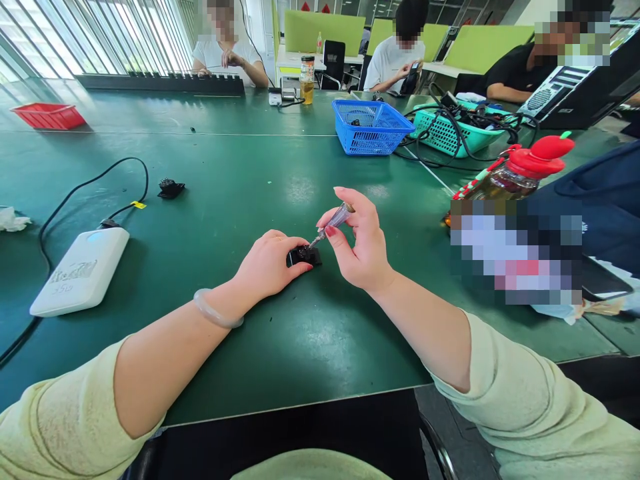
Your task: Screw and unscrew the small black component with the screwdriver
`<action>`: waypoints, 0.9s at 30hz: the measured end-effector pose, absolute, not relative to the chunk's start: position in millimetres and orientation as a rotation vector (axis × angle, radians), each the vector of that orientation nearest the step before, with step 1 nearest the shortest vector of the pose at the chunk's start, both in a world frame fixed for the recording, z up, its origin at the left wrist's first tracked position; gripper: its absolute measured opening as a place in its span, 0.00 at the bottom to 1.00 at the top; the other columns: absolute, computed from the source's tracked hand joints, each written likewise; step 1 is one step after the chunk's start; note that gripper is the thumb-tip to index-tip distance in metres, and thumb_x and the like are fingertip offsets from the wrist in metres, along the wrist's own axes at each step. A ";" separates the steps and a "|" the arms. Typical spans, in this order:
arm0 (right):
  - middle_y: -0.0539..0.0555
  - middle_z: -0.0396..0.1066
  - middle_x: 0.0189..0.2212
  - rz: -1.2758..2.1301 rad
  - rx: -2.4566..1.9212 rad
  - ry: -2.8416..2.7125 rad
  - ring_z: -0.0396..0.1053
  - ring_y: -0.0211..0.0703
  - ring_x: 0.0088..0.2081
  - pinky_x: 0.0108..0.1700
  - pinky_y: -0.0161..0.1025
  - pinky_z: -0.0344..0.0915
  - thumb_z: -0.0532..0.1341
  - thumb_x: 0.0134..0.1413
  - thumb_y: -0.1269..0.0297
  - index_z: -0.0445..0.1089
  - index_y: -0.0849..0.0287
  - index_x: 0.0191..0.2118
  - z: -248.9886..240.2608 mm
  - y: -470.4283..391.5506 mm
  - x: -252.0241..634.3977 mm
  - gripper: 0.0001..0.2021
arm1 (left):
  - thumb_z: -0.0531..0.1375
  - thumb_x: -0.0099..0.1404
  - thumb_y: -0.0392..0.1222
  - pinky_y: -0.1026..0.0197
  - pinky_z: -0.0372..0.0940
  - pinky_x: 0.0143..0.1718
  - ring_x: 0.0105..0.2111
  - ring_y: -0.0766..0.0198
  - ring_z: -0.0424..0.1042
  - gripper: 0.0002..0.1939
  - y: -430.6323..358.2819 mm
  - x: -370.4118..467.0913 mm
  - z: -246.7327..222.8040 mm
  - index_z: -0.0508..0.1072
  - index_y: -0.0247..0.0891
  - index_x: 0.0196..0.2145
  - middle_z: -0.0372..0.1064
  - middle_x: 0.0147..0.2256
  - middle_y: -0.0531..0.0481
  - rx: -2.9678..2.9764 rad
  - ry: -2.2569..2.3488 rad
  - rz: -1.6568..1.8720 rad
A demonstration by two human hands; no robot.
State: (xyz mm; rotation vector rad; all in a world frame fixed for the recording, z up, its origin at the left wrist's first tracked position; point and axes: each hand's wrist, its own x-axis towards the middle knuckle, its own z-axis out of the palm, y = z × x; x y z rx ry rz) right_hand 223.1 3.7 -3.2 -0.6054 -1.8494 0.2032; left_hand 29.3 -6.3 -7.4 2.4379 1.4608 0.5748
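My left hand (270, 265) grips a small black part (303, 255) between thumb and fingers, down on the green table (210, 220). What exactly the part is, I cannot make out. My right hand (361, 243) pinches a screwdriver (339, 219) by its clear handle. The screwdriver slants down to the left, and its tip meets or nearly meets the top of the black part. Part of the black piece is hidden behind my left fingers.
Left lies a white power bank (83, 272) with a black cable, near a small black piece (171, 189). A red tray (49, 116), blue basket (370, 127) and green basket (453, 133) of cables stand farther back. Right is a red-lidded bottle (520, 170). Several people sit opposite.
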 end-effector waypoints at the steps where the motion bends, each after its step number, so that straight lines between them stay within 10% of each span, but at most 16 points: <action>1: 0.55 0.69 0.54 0.181 -0.580 -1.846 0.75 0.40 0.39 0.43 0.45 0.77 0.51 0.70 0.62 0.52 0.46 0.66 -3.8 4.7 223.3 0.21 | 0.67 0.62 0.47 0.46 0.67 0.52 0.48 0.48 0.71 0.17 -6.5 29.4 -7.7 0.78 0.41 0.48 0.78 0.40 0.45 2.444 1.461 0.577; 27: 0.52 0.74 0.48 0.081 -0.709 -1.756 0.73 0.40 0.31 0.43 0.48 0.77 0.62 0.64 0.58 0.57 0.46 0.63 -4.1 10.9 224.0 0.24 | 0.65 0.63 0.48 0.43 0.64 0.55 0.49 0.47 0.70 0.18 -4.6 28.4 -12.8 0.78 0.41 0.49 0.78 0.42 0.45 2.494 1.420 0.611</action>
